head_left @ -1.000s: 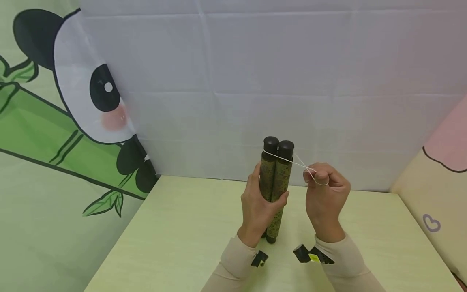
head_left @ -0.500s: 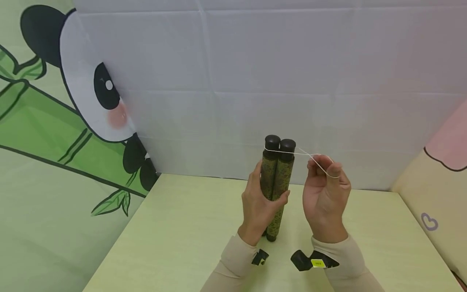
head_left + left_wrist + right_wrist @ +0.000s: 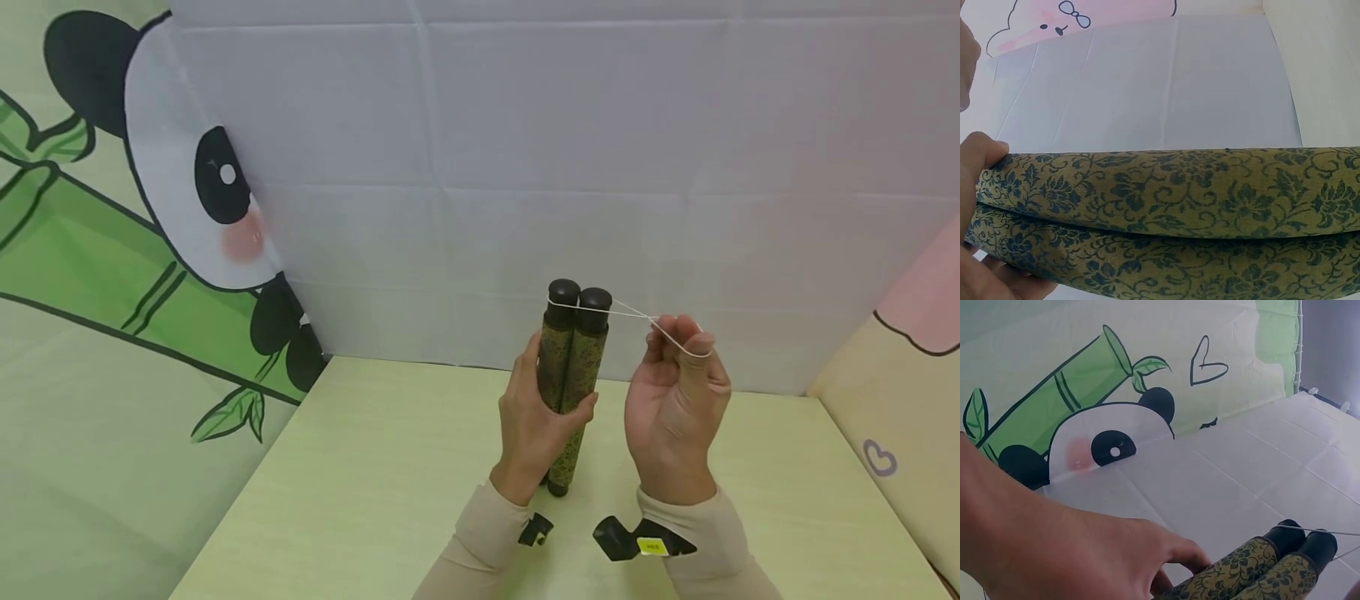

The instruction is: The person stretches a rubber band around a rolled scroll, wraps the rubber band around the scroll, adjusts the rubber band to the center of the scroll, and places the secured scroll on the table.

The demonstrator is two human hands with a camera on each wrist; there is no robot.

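Over a pale table [image 3: 375,483] we see a floral-brocade scroll [image 3: 583,367], its two rolls side by side and nearly upright. The left hand [image 3: 535,427] grips both rolls; the right hand [image 3: 675,417], near the black upper knobs [image 3: 595,298], holds taut a white cord [image 3: 622,313] looped round them.

Long beige sleeves [image 3: 487,529], angular black wrist cameras [image 3: 615,538]; yellow label [image 3: 652,547] on the right one

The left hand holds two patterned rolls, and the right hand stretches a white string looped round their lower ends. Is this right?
Not quite: the white string is looped round the upper black ends of the patterned rolls, as the head view shows. The left hand and right hand are as you say.
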